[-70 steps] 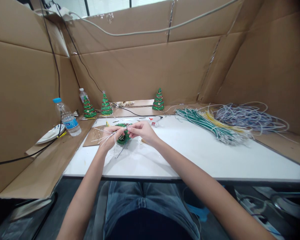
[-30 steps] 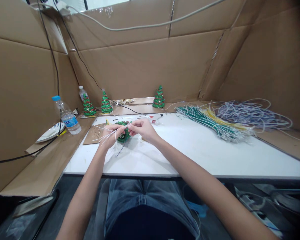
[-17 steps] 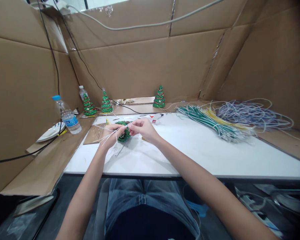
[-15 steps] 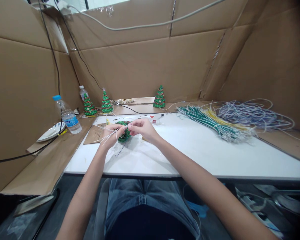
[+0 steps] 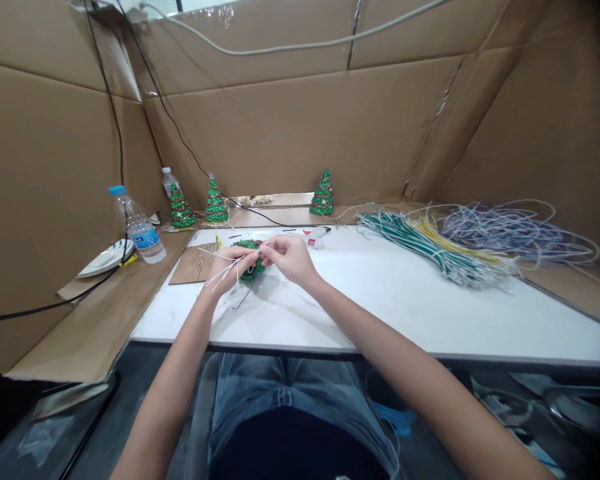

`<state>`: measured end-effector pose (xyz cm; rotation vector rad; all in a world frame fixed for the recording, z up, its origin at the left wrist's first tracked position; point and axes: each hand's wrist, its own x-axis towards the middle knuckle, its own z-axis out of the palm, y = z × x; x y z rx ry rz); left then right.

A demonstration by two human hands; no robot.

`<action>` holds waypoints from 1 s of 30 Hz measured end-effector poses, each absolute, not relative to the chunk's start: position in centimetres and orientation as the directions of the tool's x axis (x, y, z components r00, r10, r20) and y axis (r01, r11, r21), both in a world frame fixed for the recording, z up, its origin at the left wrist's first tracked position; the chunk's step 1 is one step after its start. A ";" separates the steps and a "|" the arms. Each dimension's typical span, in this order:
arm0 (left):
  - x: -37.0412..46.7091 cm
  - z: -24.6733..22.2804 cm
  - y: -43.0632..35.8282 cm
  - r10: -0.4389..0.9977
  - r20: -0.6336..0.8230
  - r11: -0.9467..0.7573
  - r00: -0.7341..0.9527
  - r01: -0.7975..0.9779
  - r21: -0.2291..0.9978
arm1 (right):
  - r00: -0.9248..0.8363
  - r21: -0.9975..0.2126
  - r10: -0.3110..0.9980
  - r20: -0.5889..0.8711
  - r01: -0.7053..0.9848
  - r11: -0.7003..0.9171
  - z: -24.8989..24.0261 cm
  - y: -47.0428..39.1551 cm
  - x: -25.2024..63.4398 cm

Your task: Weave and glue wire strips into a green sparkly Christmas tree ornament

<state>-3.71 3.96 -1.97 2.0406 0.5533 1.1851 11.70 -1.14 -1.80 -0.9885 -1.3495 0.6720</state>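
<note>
Several thin white strands (image 5: 221, 275) fan out from my left hand (image 5: 229, 268), whose thumb and fingers are pinched on them. My right hand (image 5: 291, 259) meets it fingertip to fingertip, closed in a pinch at the strands' ends; exactly what it grips is too small to tell. Just beneath both hands, a green beaded piece (image 5: 250, 272) lies on the white table, partly covered by my fingers. A thin dark wire (image 5: 243, 298) sticks out below it.
Green beaded trees (image 5: 323, 193) stand along the back edge. Green, yellow and white strand bundles (image 5: 430, 247) lie at the right. A bottle (image 5: 143, 233), plates (image 5: 107, 260) and a cardboard piece (image 5: 187, 268) are at the left. A glue gun (image 5: 319, 235) lies behind my right hand.
My fingertips have shifted slightly and remain together over the green piece. The whole view has moved a little.
</note>
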 end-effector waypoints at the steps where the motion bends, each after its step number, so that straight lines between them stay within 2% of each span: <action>1: -3.7 -2.0 4.0 0.663 0.568 -0.658 0.488 0.018 0.752 | 0.132 -0.872 0.865 0.484 0.154 0.464 -1.8 -1.1 11.7; 4: -3.7 -1.9 3.9 0.668 0.570 -0.660 0.477 0.027 0.751 | 0.096 -0.840 0.851 0.516 0.251 0.481 -1.8 -1.3 11.8; 6: -3.7 -1.8 3.9 0.666 0.575 -0.664 0.475 0.027 0.747 | 0.092 -0.733 0.779 0.620 0.421 0.534 -1.5 -1.7 11.8; 8: -3.7 -1.9 3.9 0.664 0.578 -0.666 0.473 0.024 0.746 | 0.037 -0.506 0.622 0.782 0.621 0.599 -1.1 -2.3 11.7; 10: -3.8 -1.9 4.0 0.660 0.579 -0.659 0.478 -0.003 0.752 | -0.132 -0.204 0.432 0.892 0.735 0.646 -0.8 -3.0 11.4; 13: -3.8 -1.9 4.1 0.651 0.578 -0.639 0.492 -0.056 0.767 | -0.450 0.208 0.205 0.869 0.709 0.674 -0.7 -3.7 10.6; 15: -3.8 -1.9 4.1 0.657 0.567 -0.625 0.496 -0.062 0.778 | -0.593 0.380 0.109 0.798 0.634 0.673 -0.9 -3.8 9.9; 17: -3.8 -1.9 4.2 0.678 0.550 -0.610 0.488 -0.044 0.791 | -0.647 0.440 0.058 0.760 0.579 0.687 -1.2 -3.8 9.4; 18: -3.9 -1.9 4.2 0.683 0.546 -0.608 0.485 -0.037 0.793 | -0.643 0.431 0.045 0.764 0.561 0.707 -1.3 -3.7 9.3; 20: -3.9 -1.9 4.2 0.665 0.566 -0.631 0.487 -0.039 0.775 | -0.566 0.338 0.050 0.823 0.558 0.758 -1.3 -3.5 9.3; 23: -3.9 -1.9 4.3 0.620 0.615 -0.679 0.487 -0.061 0.732 | -0.298 0.076 0.138 0.945 0.607 0.791 -0.7 -3.4 9.9; 26: -3.8 -1.9 4.1 0.624 0.619 -0.696 0.478 -0.020 0.717 | -0.018 -0.230 0.303 0.953 0.609 0.759 0.0 -3.3 10.8; 30: -3.7 -1.6 3.6 0.619 0.619 -0.719 0.483 0.031 0.695 | 0.097 -0.542 0.567 0.818 0.459 0.704 0.2 -2.7 11.8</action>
